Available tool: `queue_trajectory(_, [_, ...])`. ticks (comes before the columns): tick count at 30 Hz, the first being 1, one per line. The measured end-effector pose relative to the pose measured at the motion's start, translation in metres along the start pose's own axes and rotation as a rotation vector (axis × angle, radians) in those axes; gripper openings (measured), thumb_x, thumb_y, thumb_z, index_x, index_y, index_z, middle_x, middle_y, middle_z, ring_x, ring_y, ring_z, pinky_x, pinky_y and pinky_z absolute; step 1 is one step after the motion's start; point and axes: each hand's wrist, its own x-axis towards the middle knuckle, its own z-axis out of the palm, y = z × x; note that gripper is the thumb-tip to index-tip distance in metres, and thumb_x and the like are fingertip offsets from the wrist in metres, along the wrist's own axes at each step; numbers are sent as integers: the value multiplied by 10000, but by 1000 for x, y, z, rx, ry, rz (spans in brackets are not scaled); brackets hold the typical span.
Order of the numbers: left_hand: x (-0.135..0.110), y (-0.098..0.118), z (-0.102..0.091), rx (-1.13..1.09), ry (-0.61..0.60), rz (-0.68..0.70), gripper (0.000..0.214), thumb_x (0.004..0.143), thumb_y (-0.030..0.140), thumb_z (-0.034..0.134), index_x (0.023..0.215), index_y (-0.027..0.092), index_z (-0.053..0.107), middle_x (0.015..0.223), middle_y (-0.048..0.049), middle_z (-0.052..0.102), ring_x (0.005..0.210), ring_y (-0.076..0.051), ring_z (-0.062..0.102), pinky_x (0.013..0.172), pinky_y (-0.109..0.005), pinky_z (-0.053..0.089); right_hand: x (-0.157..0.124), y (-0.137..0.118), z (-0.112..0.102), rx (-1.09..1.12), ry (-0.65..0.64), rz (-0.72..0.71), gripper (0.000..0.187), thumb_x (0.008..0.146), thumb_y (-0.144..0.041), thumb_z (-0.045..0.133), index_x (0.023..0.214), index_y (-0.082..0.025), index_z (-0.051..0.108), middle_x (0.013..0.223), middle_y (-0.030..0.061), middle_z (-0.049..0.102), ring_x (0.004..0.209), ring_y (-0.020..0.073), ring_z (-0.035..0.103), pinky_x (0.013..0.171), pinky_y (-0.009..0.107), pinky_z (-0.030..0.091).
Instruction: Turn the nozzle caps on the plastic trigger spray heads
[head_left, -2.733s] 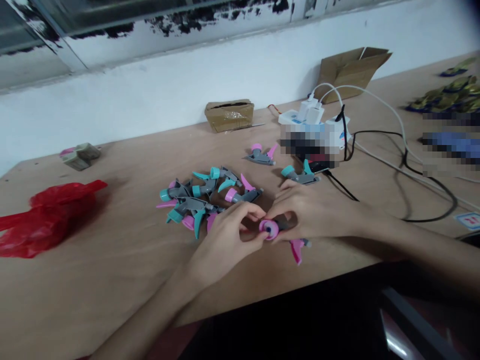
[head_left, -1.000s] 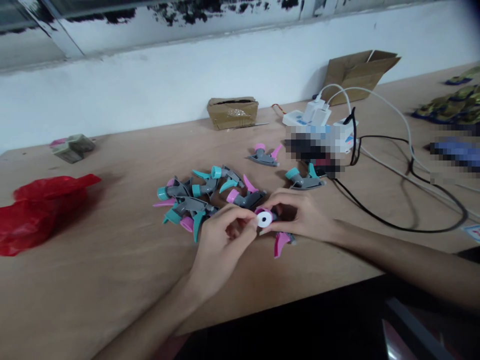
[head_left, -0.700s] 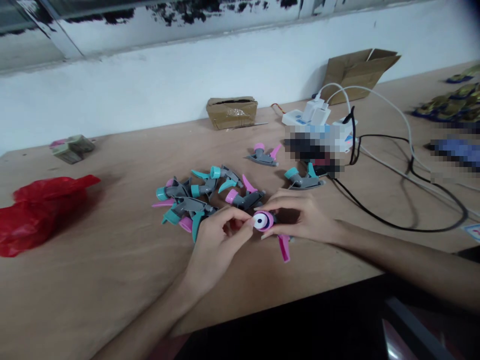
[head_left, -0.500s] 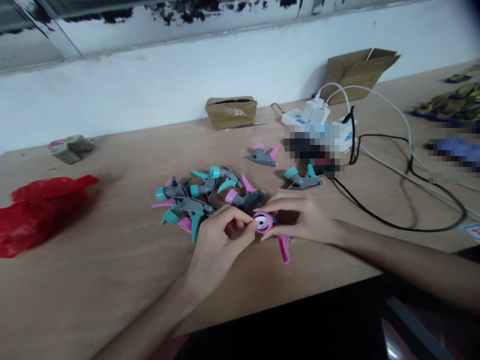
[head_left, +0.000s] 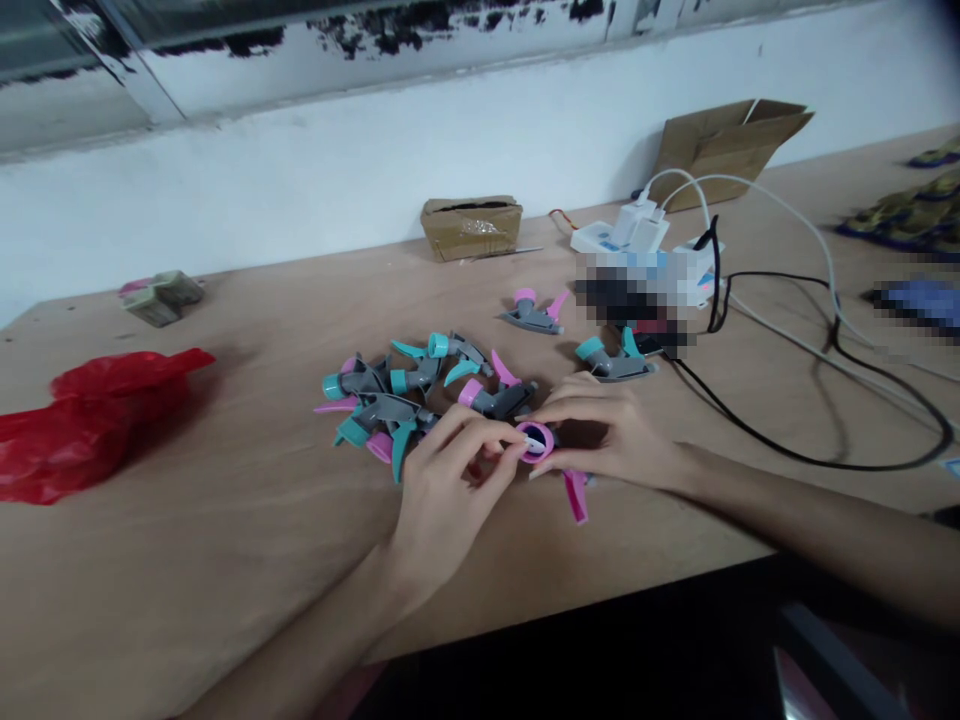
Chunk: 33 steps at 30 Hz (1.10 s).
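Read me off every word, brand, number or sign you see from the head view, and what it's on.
None can be read.
Power strip: blue print, too small and blurred.
White object to its right: a coloured mark, partly pixelated, unreadable.
Blue-and-white label at the picture's right edge: cut off, unreadable.
Held spray head and white disc: no lettering made out.

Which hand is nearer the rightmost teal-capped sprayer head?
Right. The right hand is just on the near side of that sprayer head; the left hand is farther away, nearer you and to its left.
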Motion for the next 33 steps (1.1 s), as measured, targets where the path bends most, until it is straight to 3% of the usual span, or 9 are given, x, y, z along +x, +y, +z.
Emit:
queue_trajectory(7, [-1, -6, 2, 2, -51, 19, 121, 810, 173, 597, 901, 217, 662, 787, 5, 527, 636, -66, 517, 512, -164, 430, -1, 0, 0, -5, -10, 9, 362, 652, -355, 735, 964, -202, 632, 855, 26, 679, 782, 144, 598, 739, 331, 418])
queue_trajectory(14, [-3, -6, 1, 76, 7, 126, 112, 813, 157, 584, 879, 205, 662, 789, 1, 534, 641, -73, 529, 564, -190, 466, -2, -3, 1, -14, -16, -1, 348, 639, -348, 746, 935, -200, 635, 832, 4, 675, 767, 131, 594, 777, 335, 387])
queue_trajectory(18, [-2, -4, 1, 64, 33, 114, 85, 799, 153, 594, 817, 203, 660, 781, 9, 530, 581, -49, 506, 512, -163, 450, -2, -4, 0, -26, -15, -9, 355, 645, -345, 744, 947, -196, 633, 845, 8, 677, 766, 126, 589, 792, 335, 374])
queue_trajectory(27, [1, -7, -1, 34, -64, 112, 97, 762, 190, 635, 848, 201, 677, 765, 5, 557, 570, -50, 501, 508, -162, 453, -3, -6, -1, -104, 3, -42, 322, 669, -359, 723, 938, -203, 638, 780, -8, 652, 735, 115, 577, 845, 355, 360])
queue_trajectory(33, [0, -2, -1, 46, -41, 64, 60, 721, 188, 660, 780, 182, 665, 717, 17, 529, 546, -48, 477, 495, -164, 438, -6, -11, -2, -165, 8, -45, 302, 685, -360, 712, 937, -212, 638, 793, -9, 663, 745, 116, 588, 893, 374, 340])
